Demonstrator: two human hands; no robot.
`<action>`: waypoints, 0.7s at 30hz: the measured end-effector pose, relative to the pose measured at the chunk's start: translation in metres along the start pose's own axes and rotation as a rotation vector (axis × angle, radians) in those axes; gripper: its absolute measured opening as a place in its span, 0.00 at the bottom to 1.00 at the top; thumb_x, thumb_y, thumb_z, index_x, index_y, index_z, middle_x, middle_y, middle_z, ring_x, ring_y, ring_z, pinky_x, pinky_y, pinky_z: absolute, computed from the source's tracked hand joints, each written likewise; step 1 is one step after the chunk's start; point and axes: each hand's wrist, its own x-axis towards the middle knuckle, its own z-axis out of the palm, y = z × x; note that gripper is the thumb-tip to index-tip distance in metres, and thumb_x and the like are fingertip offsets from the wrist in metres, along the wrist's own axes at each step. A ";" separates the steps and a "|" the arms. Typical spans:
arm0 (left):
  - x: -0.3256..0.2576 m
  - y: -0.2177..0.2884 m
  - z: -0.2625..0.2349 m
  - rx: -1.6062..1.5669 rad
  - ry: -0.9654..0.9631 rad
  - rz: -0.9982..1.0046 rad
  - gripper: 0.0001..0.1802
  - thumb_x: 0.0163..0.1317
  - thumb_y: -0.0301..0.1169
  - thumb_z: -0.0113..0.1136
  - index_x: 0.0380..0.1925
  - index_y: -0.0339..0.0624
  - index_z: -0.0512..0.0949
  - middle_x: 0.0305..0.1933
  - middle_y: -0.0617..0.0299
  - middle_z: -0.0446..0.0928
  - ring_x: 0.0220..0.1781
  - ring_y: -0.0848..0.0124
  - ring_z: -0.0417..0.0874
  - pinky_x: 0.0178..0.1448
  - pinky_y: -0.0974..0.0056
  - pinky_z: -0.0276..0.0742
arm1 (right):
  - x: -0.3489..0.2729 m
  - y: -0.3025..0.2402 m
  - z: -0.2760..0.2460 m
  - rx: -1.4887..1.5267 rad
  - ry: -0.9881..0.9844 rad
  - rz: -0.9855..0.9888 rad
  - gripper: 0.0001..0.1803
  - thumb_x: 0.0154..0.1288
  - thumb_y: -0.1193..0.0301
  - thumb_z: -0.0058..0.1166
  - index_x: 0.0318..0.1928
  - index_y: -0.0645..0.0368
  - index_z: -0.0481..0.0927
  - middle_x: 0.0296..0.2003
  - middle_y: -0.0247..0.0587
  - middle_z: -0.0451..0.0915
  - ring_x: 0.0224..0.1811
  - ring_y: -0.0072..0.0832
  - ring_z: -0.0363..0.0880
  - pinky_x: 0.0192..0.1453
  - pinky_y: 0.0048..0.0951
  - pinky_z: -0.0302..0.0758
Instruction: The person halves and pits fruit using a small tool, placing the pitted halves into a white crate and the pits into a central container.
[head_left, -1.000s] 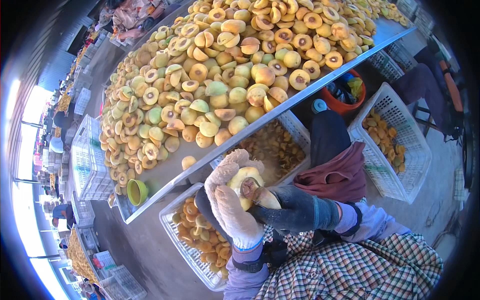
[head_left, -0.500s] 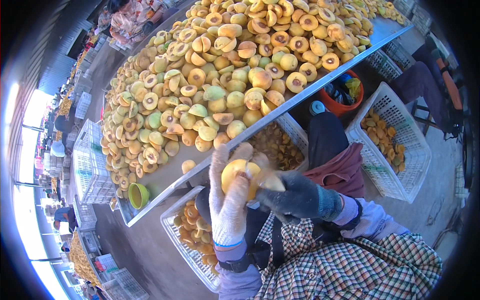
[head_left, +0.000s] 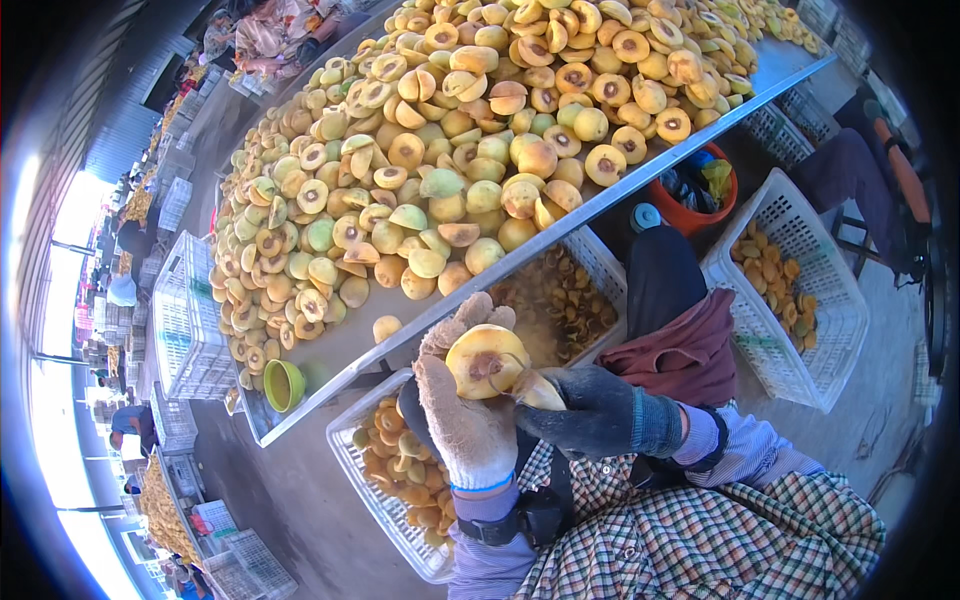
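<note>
My left hand [head_left: 468,395], in a soiled white glove, is closed around a yellow peach half [head_left: 484,362]. The half's cut face is turned up, with a reddish-brown centre; whether a stone sits there I cannot tell. In a dark grey glove with a teal cuff, my right hand [head_left: 590,408] grips a pale-handled pitting tool [head_left: 541,391]. A thin curved strip at the tool's end touches the fruit's right side. Beyond both hands, a large heap of peach halves [head_left: 440,150] covers the metal-edged table [head_left: 345,400].
White crates stand around me: one with peach halves [head_left: 395,450] at my left knee, one with brown scraps [head_left: 560,300] under the table edge, another [head_left: 790,370] at right. An orange bucket [head_left: 705,215] holds bags. A green cup [head_left: 284,386] sits at the table corner. Other people sit farther off.
The peach half has turned so its cut face shows. My right hand has slowed from a blur, with the tool now lower against the fruit. The view has shifted slightly.
</note>
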 end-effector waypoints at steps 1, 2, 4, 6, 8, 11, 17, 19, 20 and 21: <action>0.000 0.000 0.002 0.017 0.022 0.008 0.29 0.68 0.51 0.47 0.53 0.34 0.67 0.61 0.45 0.69 0.61 0.54 0.72 0.62 0.55 0.71 | 0.000 0.001 0.000 -0.002 -0.012 0.000 0.12 0.70 0.63 0.51 0.41 0.60 0.77 0.21 0.30 0.75 0.23 0.16 0.73 0.27 0.23 0.71; -0.001 0.000 0.004 0.014 0.041 0.000 0.29 0.69 0.50 0.46 0.54 0.33 0.67 0.62 0.44 0.68 0.62 0.54 0.72 0.62 0.55 0.71 | 0.000 0.002 0.000 -0.019 -0.012 -0.020 0.12 0.69 0.63 0.51 0.42 0.60 0.77 0.23 0.31 0.76 0.25 0.16 0.74 0.28 0.24 0.72; -0.003 0.000 0.008 0.005 0.074 -0.023 0.29 0.70 0.49 0.45 0.55 0.32 0.66 0.64 0.43 0.66 0.63 0.53 0.71 0.62 0.54 0.71 | 0.000 0.006 0.000 -0.055 -0.003 -0.061 0.12 0.69 0.64 0.51 0.43 0.60 0.77 0.25 0.33 0.78 0.27 0.18 0.76 0.31 0.25 0.73; -0.004 -0.004 0.012 0.091 0.091 0.012 0.31 0.70 0.49 0.43 0.58 0.29 0.65 0.62 0.45 0.69 0.61 0.54 0.73 0.53 0.57 0.77 | 0.000 0.012 0.000 -0.066 0.013 -0.149 0.13 0.69 0.64 0.51 0.45 0.61 0.77 0.28 0.36 0.80 0.30 0.21 0.78 0.34 0.27 0.75; -0.007 -0.002 0.019 0.123 0.131 0.077 0.32 0.69 0.48 0.43 0.60 0.29 0.63 0.61 0.46 0.69 0.60 0.55 0.73 0.50 0.58 0.80 | 0.001 0.011 0.002 -0.121 0.014 -0.226 0.13 0.69 0.64 0.51 0.46 0.61 0.76 0.31 0.39 0.81 0.32 0.24 0.79 0.37 0.29 0.75; -0.011 -0.007 0.029 0.110 0.174 0.182 0.30 0.70 0.45 0.43 0.60 0.30 0.62 0.64 0.45 0.66 0.62 0.55 0.72 0.53 0.57 0.78 | 0.000 0.010 0.000 -0.250 0.047 -0.318 0.14 0.68 0.64 0.51 0.47 0.61 0.76 0.32 0.39 0.81 0.33 0.25 0.80 0.39 0.29 0.76; -0.016 -0.016 0.024 0.319 0.068 0.430 0.26 0.69 0.47 0.46 0.53 0.35 0.67 0.64 0.42 0.65 0.60 0.52 0.73 0.60 0.51 0.72 | 0.006 0.001 0.000 0.003 -0.071 -0.100 0.13 0.68 0.63 0.53 0.44 0.60 0.77 0.27 0.34 0.80 0.26 0.21 0.78 0.29 0.24 0.73; -0.013 -0.009 0.021 0.400 -0.020 0.451 0.24 0.69 0.46 0.46 0.53 0.35 0.67 0.62 0.42 0.67 0.58 0.54 0.74 0.59 0.53 0.72 | 0.006 -0.006 -0.002 0.131 -0.160 0.145 0.13 0.70 0.62 0.51 0.42 0.60 0.78 0.24 0.34 0.78 0.22 0.19 0.77 0.24 0.21 0.71; -0.011 -0.008 0.019 0.432 -0.063 0.448 0.24 0.70 0.46 0.46 0.52 0.35 0.68 0.60 0.43 0.68 0.57 0.54 0.75 0.58 0.54 0.72 | 0.005 -0.008 -0.005 0.137 -0.191 0.173 0.16 0.70 0.58 0.50 0.40 0.60 0.77 0.21 0.33 0.76 0.18 0.19 0.74 0.20 0.20 0.69; -0.008 -0.008 0.017 0.464 -0.106 0.445 0.24 0.70 0.46 0.46 0.51 0.35 0.69 0.59 0.44 0.69 0.55 0.55 0.76 0.57 0.55 0.72 | 0.003 -0.008 -0.009 0.143 -0.222 0.200 0.19 0.70 0.54 0.48 0.38 0.60 0.76 0.18 0.33 0.75 0.14 0.18 0.72 0.17 0.19 0.67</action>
